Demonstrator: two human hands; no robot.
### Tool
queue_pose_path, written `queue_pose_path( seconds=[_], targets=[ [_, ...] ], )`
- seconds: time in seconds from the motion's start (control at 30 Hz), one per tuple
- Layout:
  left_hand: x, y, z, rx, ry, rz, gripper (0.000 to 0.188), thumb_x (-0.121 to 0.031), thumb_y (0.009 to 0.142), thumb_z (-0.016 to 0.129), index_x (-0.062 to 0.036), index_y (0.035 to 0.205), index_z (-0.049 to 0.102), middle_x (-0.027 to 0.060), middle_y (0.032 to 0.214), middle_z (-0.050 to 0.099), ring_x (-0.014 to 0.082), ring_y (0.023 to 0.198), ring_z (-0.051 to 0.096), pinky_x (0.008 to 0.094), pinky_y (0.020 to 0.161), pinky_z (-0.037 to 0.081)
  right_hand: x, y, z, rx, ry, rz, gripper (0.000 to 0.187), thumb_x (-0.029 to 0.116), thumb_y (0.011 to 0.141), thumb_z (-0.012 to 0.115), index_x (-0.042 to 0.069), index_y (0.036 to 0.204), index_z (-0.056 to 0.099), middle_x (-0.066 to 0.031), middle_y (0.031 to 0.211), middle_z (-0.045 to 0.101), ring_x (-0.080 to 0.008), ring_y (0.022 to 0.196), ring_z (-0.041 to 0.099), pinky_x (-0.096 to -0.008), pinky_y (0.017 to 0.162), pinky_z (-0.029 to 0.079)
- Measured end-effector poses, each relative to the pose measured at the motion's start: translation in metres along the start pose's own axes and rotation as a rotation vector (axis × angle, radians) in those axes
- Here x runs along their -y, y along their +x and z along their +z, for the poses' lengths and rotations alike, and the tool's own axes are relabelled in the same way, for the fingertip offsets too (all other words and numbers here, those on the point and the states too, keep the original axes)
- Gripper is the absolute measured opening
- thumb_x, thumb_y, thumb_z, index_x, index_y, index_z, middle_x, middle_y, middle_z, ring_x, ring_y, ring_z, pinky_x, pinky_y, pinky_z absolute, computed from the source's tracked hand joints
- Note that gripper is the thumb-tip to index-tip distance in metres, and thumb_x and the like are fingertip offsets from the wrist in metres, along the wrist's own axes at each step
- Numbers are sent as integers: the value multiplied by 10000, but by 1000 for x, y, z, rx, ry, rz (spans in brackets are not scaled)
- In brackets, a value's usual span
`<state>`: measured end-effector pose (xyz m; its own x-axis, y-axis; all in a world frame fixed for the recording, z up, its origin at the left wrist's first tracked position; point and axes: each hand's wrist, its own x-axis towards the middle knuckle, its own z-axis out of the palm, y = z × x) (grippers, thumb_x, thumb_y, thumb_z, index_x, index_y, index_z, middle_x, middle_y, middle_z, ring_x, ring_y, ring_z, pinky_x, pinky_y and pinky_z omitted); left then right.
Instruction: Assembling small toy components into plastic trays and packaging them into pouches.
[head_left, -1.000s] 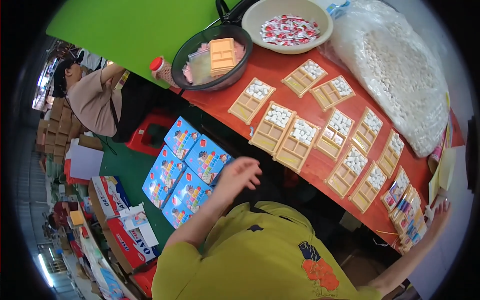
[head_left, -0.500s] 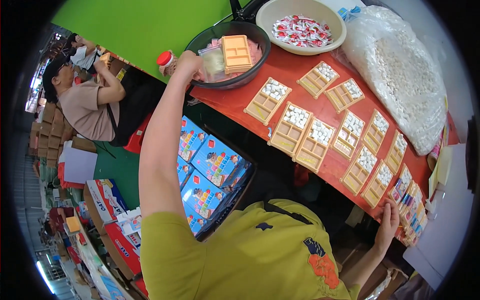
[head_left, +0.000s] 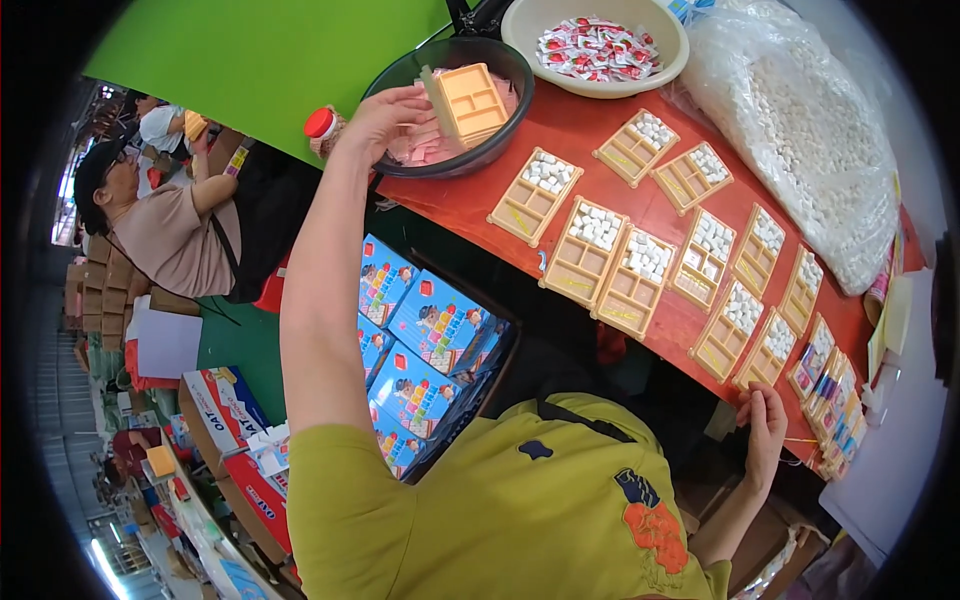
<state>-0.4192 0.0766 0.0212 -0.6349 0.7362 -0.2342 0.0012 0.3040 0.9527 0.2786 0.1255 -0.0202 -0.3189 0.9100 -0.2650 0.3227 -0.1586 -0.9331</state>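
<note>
My left hand [head_left: 398, 112] reaches over the black bowl [head_left: 528, 100], its fingers closed on the edge of a clear plastic bag [head_left: 437, 98] with pale contents. The bag stands tipped up against a stack of light-orange compartment trays [head_left: 476, 92]. Beneath it, pink packets [head_left: 425, 146] fill the bowl. My right hand [head_left: 762, 420] hovers by the table's near edge, fingers curled together; what they hold, if anything, is hidden. A thin yellow stick [head_left: 802, 440] shows beside its palm. Closest to that hand is a tray with white cubes [head_left: 776, 342].
Several more trays with white cubes [head_left: 598, 228] cover the red table [head_left: 500, 262]. Behind are a cream bowl of red-and-white sachets [head_left: 600, 50] and a big bag of white cubes [head_left: 800, 140]. A red-lidded jar [head_left: 322, 128], blue boxes [head_left: 435, 320] and a seated co-worker [head_left: 170, 225] are leftward.
The clear bag has gone from lying flat to tipped up in my left hand, uncovering pink packets. My right hand has shifted slightly up and left.
</note>
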Motion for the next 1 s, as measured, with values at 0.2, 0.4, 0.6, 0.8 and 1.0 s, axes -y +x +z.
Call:
queue_pose_path(
  seconds=[0.2, 0.4, 0.6, 0.8, 1.0],
  targets=[
    [4, 9, 24, -80, 1290, -33, 721, -290, 599, 883, -44, 1233, 644, 204, 1227, 654, 399, 1186, 589, 432, 1025, 456, 4, -1, 12, 32, -10, 27, 201, 162, 1031, 535, 21, 1130, 638, -12, 909, 642, -45, 703, 508, -195, 631, 414],
    [14, 14, 12, 153, 1405, -135, 751, -238, 611, 880, -128, 1300, 602, 146, 1213, 675, 348, 1141, 631, 425, 1007, 478, -5, -8, 10, 19, 20, 46, 204, 171, 1029, 544, 25, 1133, 642, -4, 904, 647, -44, 691, 504, -192, 624, 414],
    [6, -8, 41, -9, 1329, 42, 615, -161, 598, 862, -105, 1182, 677, 175, 1131, 693, 337, 1105, 648, 414, 902, 536, -15, -10, 10, 5, -5, 29, 211, 175, 1030, 542, 17, 1133, 639, -9, 925, 647, -45, 671, 501, -195, 608, 407],
    [2, 3, 22, -89, 1175, 65, 483, -136, 615, 821, -84, 1083, 714, 169, 1020, 715, 307, 926, 710, 405, 795, 574, 1, -20, 15, -13, -30, -9, 208, 175, 1034, 536, 29, 1143, 636, 3, 938, 638, -38, 700, 499, -188, 619, 404],
    [-20, -3, -25, -228, 412, 95, 367, 3, 709, 757, 35, 1067, 683, 123, 931, 707, 213, 691, 706, 338, 553, 610, 5, -25, 10, -15, -33, -36, 204, 168, 1034, 534, 29, 1149, 629, 11, 930, 626, -39, 714, 494, -189, 633, 405]
  ],
)
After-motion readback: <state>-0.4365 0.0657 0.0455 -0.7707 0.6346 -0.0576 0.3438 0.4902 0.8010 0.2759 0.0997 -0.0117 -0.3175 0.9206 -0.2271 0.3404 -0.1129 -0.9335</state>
